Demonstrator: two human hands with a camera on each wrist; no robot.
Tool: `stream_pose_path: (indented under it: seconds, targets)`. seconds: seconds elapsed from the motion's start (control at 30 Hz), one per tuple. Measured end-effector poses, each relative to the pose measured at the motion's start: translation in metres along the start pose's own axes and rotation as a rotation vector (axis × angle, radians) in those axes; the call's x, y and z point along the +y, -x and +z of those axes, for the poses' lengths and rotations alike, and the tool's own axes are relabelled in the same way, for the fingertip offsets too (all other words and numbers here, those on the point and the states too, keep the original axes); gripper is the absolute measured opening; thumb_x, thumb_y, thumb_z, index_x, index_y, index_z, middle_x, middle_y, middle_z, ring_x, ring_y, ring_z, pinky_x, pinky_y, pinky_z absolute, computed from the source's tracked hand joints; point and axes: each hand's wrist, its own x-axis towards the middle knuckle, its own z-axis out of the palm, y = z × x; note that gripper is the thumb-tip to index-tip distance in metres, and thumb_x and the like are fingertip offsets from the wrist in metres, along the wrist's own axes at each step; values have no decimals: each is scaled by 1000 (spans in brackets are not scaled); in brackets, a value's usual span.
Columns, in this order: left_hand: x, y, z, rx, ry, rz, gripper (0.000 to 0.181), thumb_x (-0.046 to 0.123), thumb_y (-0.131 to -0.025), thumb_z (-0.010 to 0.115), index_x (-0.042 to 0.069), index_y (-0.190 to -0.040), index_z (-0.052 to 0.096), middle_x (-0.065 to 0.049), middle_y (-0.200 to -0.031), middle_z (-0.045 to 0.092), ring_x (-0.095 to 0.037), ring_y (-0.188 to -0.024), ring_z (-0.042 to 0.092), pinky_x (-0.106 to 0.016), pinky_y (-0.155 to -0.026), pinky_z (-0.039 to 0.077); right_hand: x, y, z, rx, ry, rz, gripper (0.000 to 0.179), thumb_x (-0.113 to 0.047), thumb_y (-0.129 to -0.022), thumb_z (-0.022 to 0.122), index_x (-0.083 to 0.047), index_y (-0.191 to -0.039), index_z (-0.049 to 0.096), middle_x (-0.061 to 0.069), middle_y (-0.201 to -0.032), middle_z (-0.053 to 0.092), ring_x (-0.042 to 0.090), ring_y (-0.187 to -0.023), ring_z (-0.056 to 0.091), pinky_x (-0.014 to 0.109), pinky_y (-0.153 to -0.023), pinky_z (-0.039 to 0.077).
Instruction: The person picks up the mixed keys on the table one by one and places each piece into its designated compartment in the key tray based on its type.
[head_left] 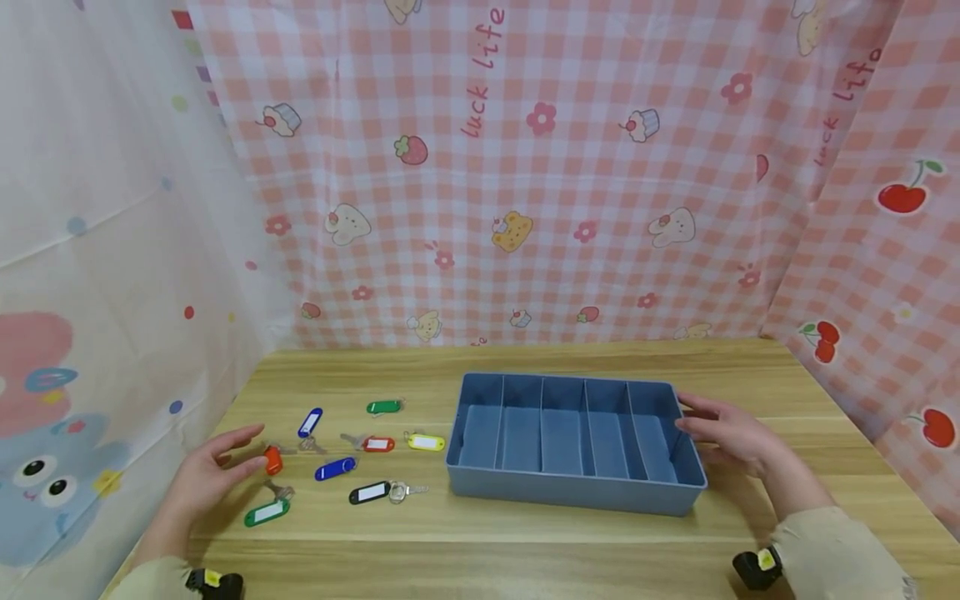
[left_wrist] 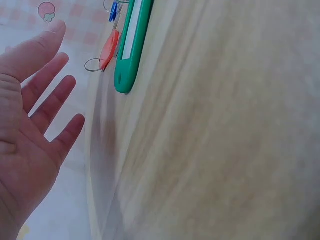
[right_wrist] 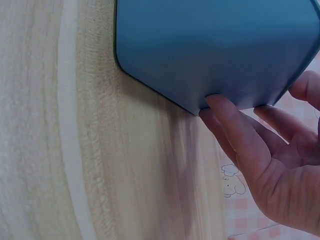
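Observation:
On the left of the table lie several key tags with keys. My left hand (head_left: 206, 475) is beside the orange key tag (head_left: 273, 461), its fingers spread and nothing held. A green key tag (head_left: 267, 512) lies just in front of that hand; the left wrist view shows this green tag (left_wrist: 132, 50) large, with the orange tag (left_wrist: 109, 50) beyond it. A blue-grey box (head_left: 573, 492) with five narrow compartments stands right of the tags. My right hand (head_left: 731, 433) touches the box's right end with loosely extended fingers; in the right wrist view, fingertips (right_wrist: 220, 102) rest against its outer wall (right_wrist: 215, 50).
Further tags lie between the left hand and the box: blue (head_left: 310, 422), another blue (head_left: 335, 468), green (head_left: 384, 407), red (head_left: 378, 444), yellow (head_left: 426, 442) and black (head_left: 370, 492). A checked curtain (head_left: 525, 183) hangs behind the wooden table (head_left: 480, 550).

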Motion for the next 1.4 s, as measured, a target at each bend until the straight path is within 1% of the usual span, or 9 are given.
stream_pose_path:
  seconds: [0.17,0.27,0.5,0.63,0.73,0.97,1.2,1.27,1.4]
  targets:
    - [-3,-5,1,17,19,1,53,23,-92,74,-4,-133,58,-28,-136,54,1,-106,47,-53,-93,42,-1,-2,0,-1,13,-4,73,-19,-101,56,7,-154,13,42,-149,21,48,-126,46,51,-95,49]
    - [-5,-7,1,19,28,4,52,22,-91,74,-5,-132,58,-29,-135,54,5,-103,45,-53,-93,43,-2,-3,1,0,18,-2,73,-20,-101,56,7,-154,13,42,-149,22,46,-125,47,50,-94,49]
    - [-7,-10,1,28,57,-12,51,21,-90,75,-6,-130,60,-27,-133,56,13,-99,45,-24,-86,47,-2,-6,2,7,14,7,74,-20,-101,57,6,-154,14,40,-148,26,41,-121,51,45,-91,52]
    - [-9,-10,1,42,85,-10,51,19,-89,77,-7,-129,60,-10,-128,62,16,-97,44,-14,-81,44,-3,-9,2,0,-5,14,73,-20,-101,56,5,-154,12,40,-148,26,38,-120,51,45,-91,52]
    - [-10,-10,1,45,94,-18,52,19,-88,77,-8,-129,59,-5,-127,62,13,-98,46,-11,-79,44,-3,-10,2,-5,-10,11,72,-19,-102,55,5,-155,11,40,-148,26,37,-120,52,45,-92,52]
    - [-11,-12,2,8,93,-56,54,21,-90,75,-7,-133,56,-28,-136,53,-25,-112,57,-10,-78,42,-7,-14,4,4,-20,12,70,-17,-102,54,5,-154,12,39,-147,27,36,-120,53,45,-91,53]
    - [-17,-14,3,19,148,-43,54,20,-89,76,-7,-132,57,7,-124,60,12,-98,48,-8,-79,42,-7,-16,6,11,-52,7,71,-17,-101,55,4,-155,13,38,-147,28,28,-115,55,40,-88,54]
    - [-17,-14,3,18,154,-54,54,20,-90,76,-7,-132,57,3,-125,61,11,-98,48,-8,-79,42,-7,-16,6,15,-58,8,71,-17,-101,55,4,-154,14,38,-147,29,27,-114,56,40,-88,54]
    - [-16,-13,6,8,150,-82,50,16,-91,74,-7,-132,57,-21,-129,60,8,-95,51,-8,-78,42,-6,-16,6,18,-59,11,71,-18,-101,56,5,-154,14,38,-148,28,30,-116,55,42,-89,54]
